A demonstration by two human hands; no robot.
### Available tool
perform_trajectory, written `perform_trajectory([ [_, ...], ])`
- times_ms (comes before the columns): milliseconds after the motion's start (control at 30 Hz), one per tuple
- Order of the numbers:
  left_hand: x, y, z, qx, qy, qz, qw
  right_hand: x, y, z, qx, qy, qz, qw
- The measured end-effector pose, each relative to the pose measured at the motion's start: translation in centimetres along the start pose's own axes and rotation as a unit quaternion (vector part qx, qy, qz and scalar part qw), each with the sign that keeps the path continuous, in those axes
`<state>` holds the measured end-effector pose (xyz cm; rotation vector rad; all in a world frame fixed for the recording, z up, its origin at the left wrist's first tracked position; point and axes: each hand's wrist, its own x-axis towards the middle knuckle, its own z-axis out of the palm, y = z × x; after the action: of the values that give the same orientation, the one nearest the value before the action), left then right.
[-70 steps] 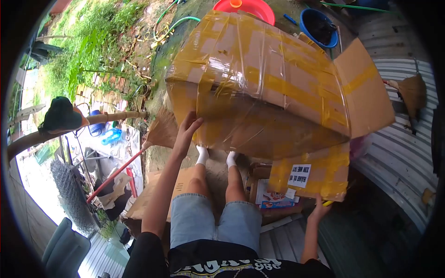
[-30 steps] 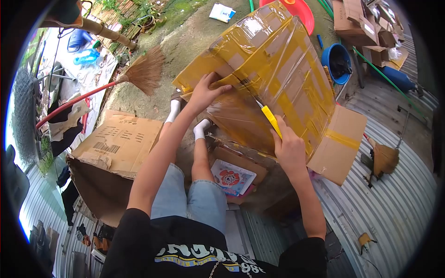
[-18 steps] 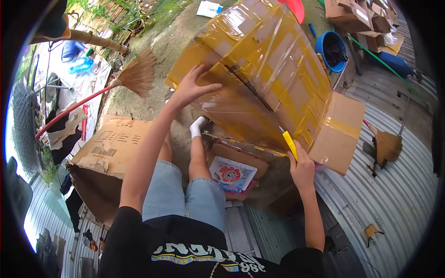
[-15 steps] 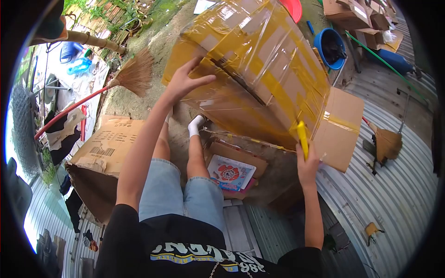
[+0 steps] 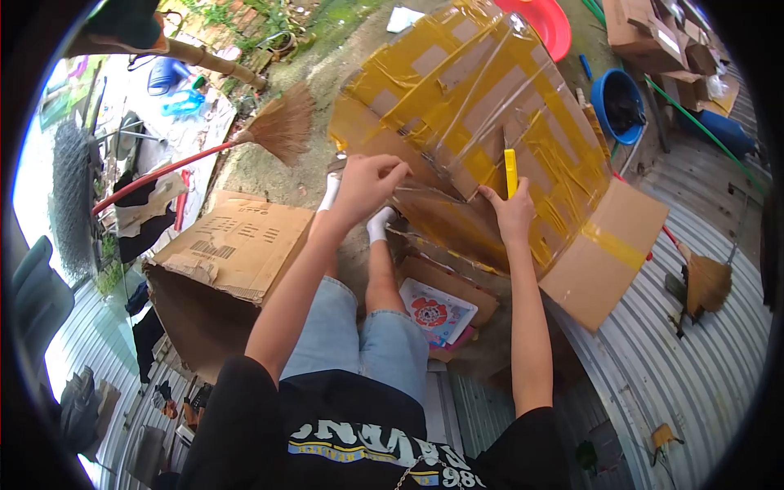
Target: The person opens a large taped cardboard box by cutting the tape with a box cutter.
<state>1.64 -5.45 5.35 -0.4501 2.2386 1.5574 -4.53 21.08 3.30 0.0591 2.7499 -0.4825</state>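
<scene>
A large cardboard box (image 5: 457,90) covered in yellow and clear tape stands tilted before me, with a dark slit along its near edge. My left hand (image 5: 371,184) is at the left part of that edge, its fingers drawn together; whether they pinch tape or a flap is too small to tell. In my right hand (image 5: 513,208) is a yellow cutter (image 5: 511,173), pointing up against the taped face. The right thumb reaches toward the slit. A cardboard flap (image 5: 606,253) sticks out at the box's lower right.
An open cardboard box (image 5: 237,245) lies at the left, near a straw broom (image 5: 278,126). Between my legs and the big box is a smaller box with a printed sheet (image 5: 437,313). A blue basin (image 5: 616,106) and red basin (image 5: 545,24) stand beyond.
My right hand has moved up and left with the cutter, from the box's lower right corner to nearer the slit. My left hand has come down and its spread fingers have closed together.
</scene>
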Motion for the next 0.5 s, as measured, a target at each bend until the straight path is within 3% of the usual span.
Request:
perform_trajectory([
  [67, -0.6, -1.3, 0.2, -0.185, 0.067, -0.066, 0.978, -0.8, -0.2, 0.7, 0.012, -0.002, 0.0, 1.0],
  [100, -0.5, -1.7, -0.1, -0.183, 0.07, -0.063, 0.979, -1.4, -0.1, 1.0, 0.014, -0.002, 0.008, 1.0],
  [167, 0.5, -2.0, -1.1, -0.105, 0.27, -0.014, 0.957, -2.9, -0.4, 1.8, 0.016, 0.011, 0.003, 1.0],
  [200, 0.8, -1.5, -1.8, -0.103, 0.277, -0.011, 0.955, -3.6, -0.8, 2.5, 0.013, 0.018, 0.003, 1.0],
  [267, 0.4, 0.2, -1.8, 0.245, 0.29, 0.074, 0.922, -5.5, -1.7, 3.8, 0.008, -0.002, 0.015, 1.0],
  [300, 0.5, 0.1, -0.9, 0.299, 0.245, 0.026, 0.922, -6.5, -2.3, 4.4, 0.016, -0.014, 0.03, 0.999],
  [333, 0.6, -0.1, -0.3, 0.298, 0.247, 0.022, 0.922, -7.4, -2.9, 4.9, 0.024, -0.022, 0.044, 0.998],
  [400, 0.8, -0.6, 0.5, 0.212, 0.263, -0.102, 0.936, -9.5, -4.2, 6.2, 0.031, -0.008, 0.043, 0.999],
  [433, 0.8, -1.5, 0.3, 0.199, 0.338, -0.074, 0.917, -10.3, -4.9, 6.6, 0.036, -0.012, 0.049, 0.998],
  [500, 0.9, -3.1, -1.6, 0.159, 0.301, -0.103, 0.935, -11.3, -5.4, 6.8, 0.036, -0.018, 0.055, 0.998],
])
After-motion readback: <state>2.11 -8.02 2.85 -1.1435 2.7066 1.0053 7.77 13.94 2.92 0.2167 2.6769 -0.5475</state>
